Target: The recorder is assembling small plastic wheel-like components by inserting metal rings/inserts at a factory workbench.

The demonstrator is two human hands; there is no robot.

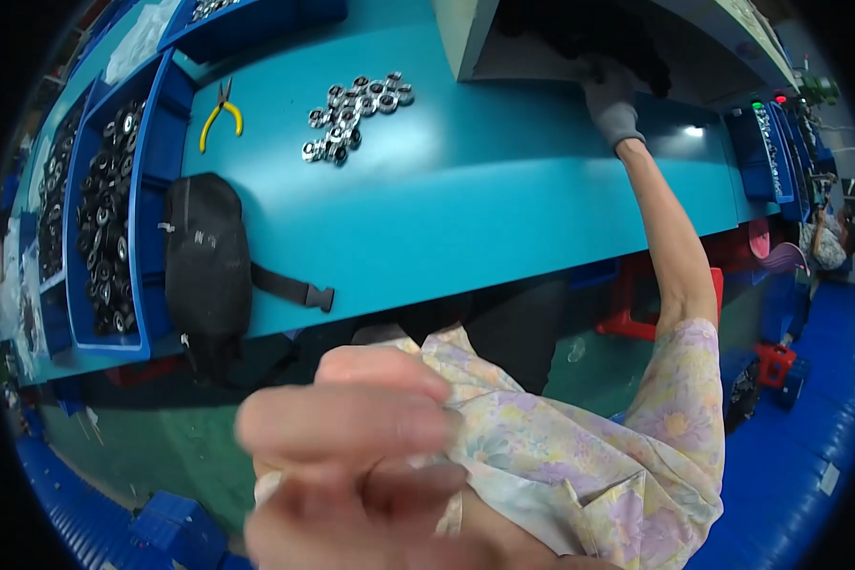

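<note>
Close up at the lower middle is my left hand (351,446), bare and blurred, its fingers bent. Whether anything is between them cannot be made out. My right hand (611,103), in a grey glove, reaches far forward into an open-fronted pale box (461,43) on the bench. Its fingers are at a dark heap (579,38) in the box's shadow, and their grip is hidden. Left of the box, a cluster of shiny round metal parts (359,109) lies on the turquoise bench (427,209). Yellow-handled pliers (222,116) rest farther left.
A black waist bag (206,256) with a loose buckle strap (294,288) lies at the bench's left front. Beside it, a blue bin (150,214) holds many black round parts. More blue bins (756,157) stand at the right end. A red stool (627,302) is below the bench.
</note>
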